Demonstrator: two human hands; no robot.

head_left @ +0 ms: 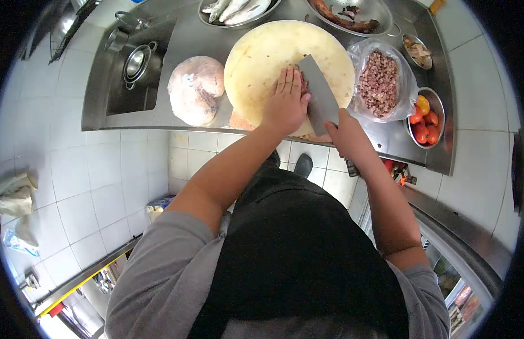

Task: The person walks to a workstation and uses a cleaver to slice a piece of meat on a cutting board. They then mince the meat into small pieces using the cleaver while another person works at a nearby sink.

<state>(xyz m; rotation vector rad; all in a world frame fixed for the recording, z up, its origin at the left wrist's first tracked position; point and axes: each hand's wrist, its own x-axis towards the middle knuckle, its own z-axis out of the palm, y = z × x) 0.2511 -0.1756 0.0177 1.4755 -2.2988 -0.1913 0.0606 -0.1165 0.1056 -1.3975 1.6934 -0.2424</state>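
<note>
My left hand (286,104) lies flat, fingers (289,79) together, on the meat (302,83) mid-board (256,56) — cleaver (318,93) blade just beside my fingertips, right hand (344,133) wrapped round its handle

The left hand (286,101) lies flat, palm down, fingers together and extended forward. The right hand (345,133) is clenched in a fist, forearm angled inward, both arms outstretched.

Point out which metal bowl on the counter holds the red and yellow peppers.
The bowl of peppers at the counter's right end, beside the bag of diced meat. The small bowl behind it holds pale pieces; the bowl with fish sits at the back.
</note>
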